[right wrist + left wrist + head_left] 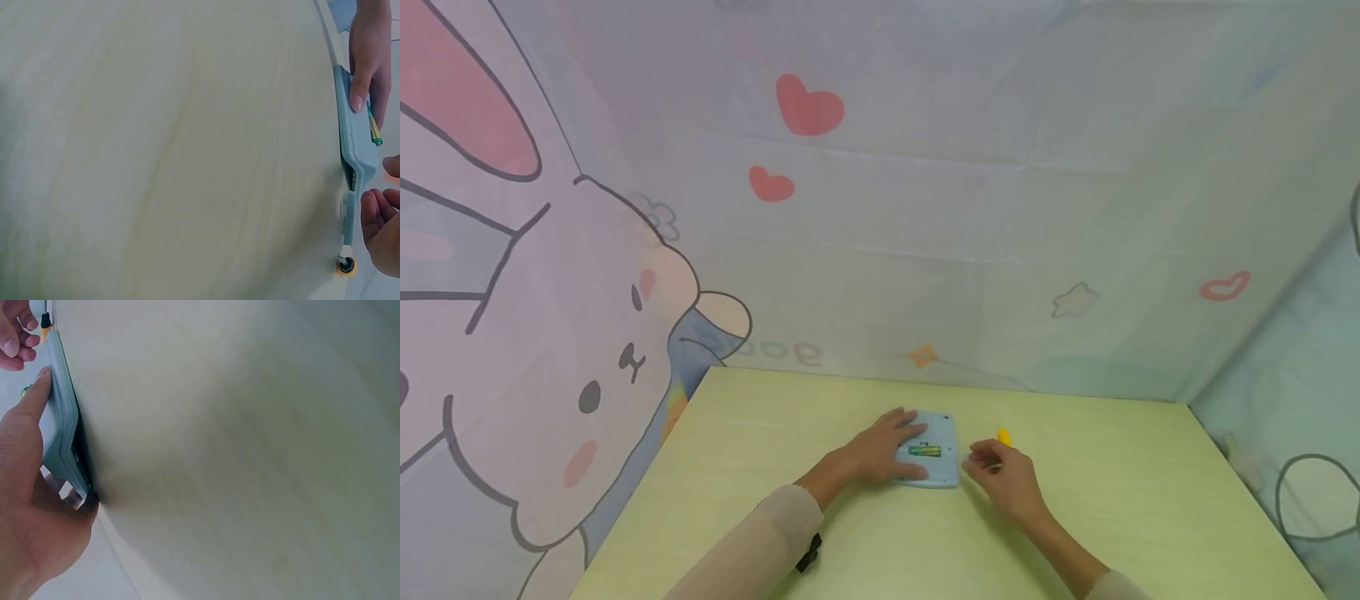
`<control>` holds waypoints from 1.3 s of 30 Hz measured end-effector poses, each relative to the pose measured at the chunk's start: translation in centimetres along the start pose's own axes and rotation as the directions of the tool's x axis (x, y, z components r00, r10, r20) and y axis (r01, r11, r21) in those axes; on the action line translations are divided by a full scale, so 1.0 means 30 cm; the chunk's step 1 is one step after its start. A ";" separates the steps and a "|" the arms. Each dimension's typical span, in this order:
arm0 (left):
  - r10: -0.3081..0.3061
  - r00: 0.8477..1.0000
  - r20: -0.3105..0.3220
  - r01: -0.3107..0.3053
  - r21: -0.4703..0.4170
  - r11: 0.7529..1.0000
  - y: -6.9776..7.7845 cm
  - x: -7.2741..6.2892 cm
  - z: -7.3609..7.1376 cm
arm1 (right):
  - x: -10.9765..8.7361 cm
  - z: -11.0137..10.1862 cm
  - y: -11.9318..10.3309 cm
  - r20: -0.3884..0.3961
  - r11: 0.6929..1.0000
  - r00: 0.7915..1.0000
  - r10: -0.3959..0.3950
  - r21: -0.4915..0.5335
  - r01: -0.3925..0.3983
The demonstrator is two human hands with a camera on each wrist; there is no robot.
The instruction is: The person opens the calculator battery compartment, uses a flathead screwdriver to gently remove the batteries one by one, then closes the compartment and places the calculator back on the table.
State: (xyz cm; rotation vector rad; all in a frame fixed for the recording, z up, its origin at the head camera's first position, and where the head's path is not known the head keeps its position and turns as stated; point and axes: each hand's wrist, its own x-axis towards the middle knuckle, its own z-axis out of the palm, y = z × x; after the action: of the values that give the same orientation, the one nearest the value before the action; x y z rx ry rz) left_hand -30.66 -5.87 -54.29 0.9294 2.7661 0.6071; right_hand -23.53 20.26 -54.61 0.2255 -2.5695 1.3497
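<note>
Head view. Noted: lt-blue device (940,435) flat on pale yellow-green table (1150,483), nr far edge, approx. centre. Green batt. (925,451) seen at mid of device's upper face, lying L–R. Found L hand (880,446) over left part of same, fingers spread across upper face, thumb along near side. Found R hand (1011,483) just right of device, fingers bent, thumb and index close tog.; cannot tell if anything held, fingertips too small. Yellow item (1004,436) seen just beyond R hand, partly hidden by it. Also logged: small black item (808,554) at L sleeve (760,533); printed backdrop (887,225) behind table, w/ rabbit and red hearts.

L wrist view. Confirmed: L hand gripping lt-blue device, thumb laid on upper face, other fingers bent at end edge. Bit of green batt. visible past thumb. R hand in top corner, fingers curled, nr device's other end; contents n/c. Tool w/ yellow and black parts plus metal shaft (45,328) seen beside R hand, partly cut off by frame.

R wrist view. Device edge-on at right of frame, L thumb on top, green batt. standing proud of upper face. R hand low right, fingers curled, apart from L hand. Lt-blue strip (349,219) just by R fingertips; contact n/c. Round orange-rimmed end (346,267) seen below strip, dark at centre.
</note>
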 end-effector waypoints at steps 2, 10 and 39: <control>0.002 1.000 0.000 -0.002 -0.003 1.000 -0.001 0.001 0.001 | 0.003 0.001 -0.002 0.004 1.000 1.000 0.002 0.007 -0.002; 0.017 1.000 0.001 -0.017 -0.018 1.000 -0.001 0.001 0.003 | 0.010 0.009 -0.013 0.018 1.000 1.000 -0.004 0.024 0.004; 0.022 1.000 -0.010 -0.022 -0.006 1.000 0.007 -0.001 0.006 | 0.020 0.041 -0.069 0.041 0.995 0.996 -0.084 0.064 0.081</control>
State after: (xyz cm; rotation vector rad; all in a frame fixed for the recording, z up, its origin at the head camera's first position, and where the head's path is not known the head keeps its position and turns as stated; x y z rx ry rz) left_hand -30.48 -5.68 -54.37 0.9595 2.7651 0.6249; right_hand -23.77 18.06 -53.48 0.3711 -2.5254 1.4104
